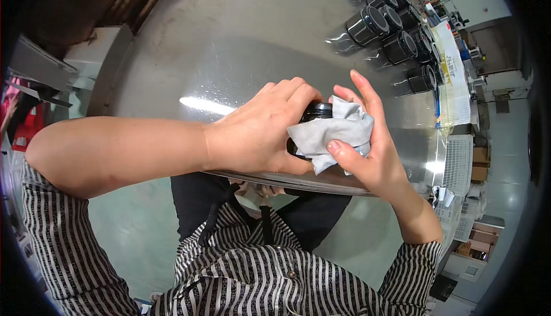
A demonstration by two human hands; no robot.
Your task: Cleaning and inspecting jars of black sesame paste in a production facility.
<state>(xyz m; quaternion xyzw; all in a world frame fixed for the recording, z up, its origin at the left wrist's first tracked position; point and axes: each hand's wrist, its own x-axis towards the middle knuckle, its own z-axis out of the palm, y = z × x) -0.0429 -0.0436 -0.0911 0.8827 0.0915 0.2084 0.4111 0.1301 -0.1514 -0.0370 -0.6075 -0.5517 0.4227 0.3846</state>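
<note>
My left hand (pixel 275 126) is wrapped around a glossy black jar (pixel 317 110) near the table's front edge. Most of the jar is covered by my fingers and by a pale grey cloth (pixel 333 133). The crumpled cloth lies against the jar's right side. My right hand (pixel 370 144) presses the cloth with its thumb, its other fingers reaching up behind it. Whether the jar touches the tabletop is hidden by my hands.
Several black lidded jars (pixel 400 48) stand grouped at the far right of the shiny metal table (pixel 206 62). Beyond them lies a whitish sheet (pixel 454 75) bearing writing. White plastic baskets (pixel 457 165) stand off the table's right end. A metal-sided frame (pixel 109 66) borders the left end.
</note>
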